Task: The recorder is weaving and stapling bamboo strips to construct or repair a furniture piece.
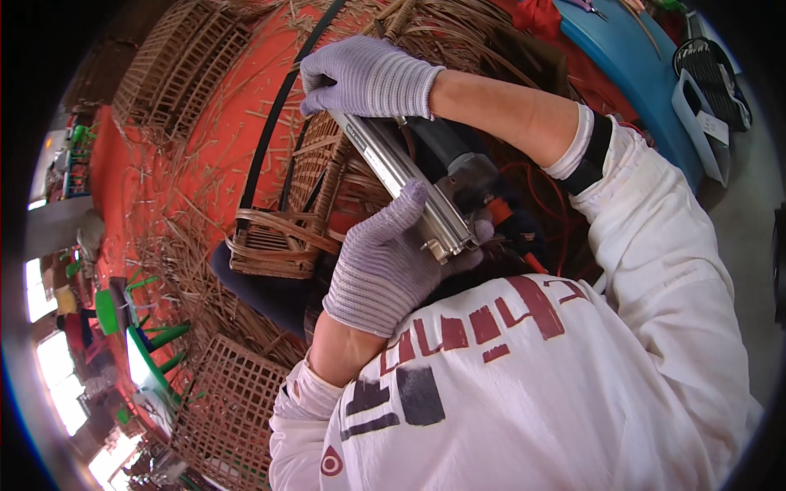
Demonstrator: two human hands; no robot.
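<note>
Head camera, looking down: two hands in grey knit gloves work a long metal staple gun (409, 184) over a half-woven wicker basket (282, 237) on the orange floor (172, 172). Left hand (389, 266) clenches the gun's rear end; right hand (364, 78) grips its nose, pressed to the basket's rim. Fastening seems underway; firing next would need the nose held square to the cane.
</note>
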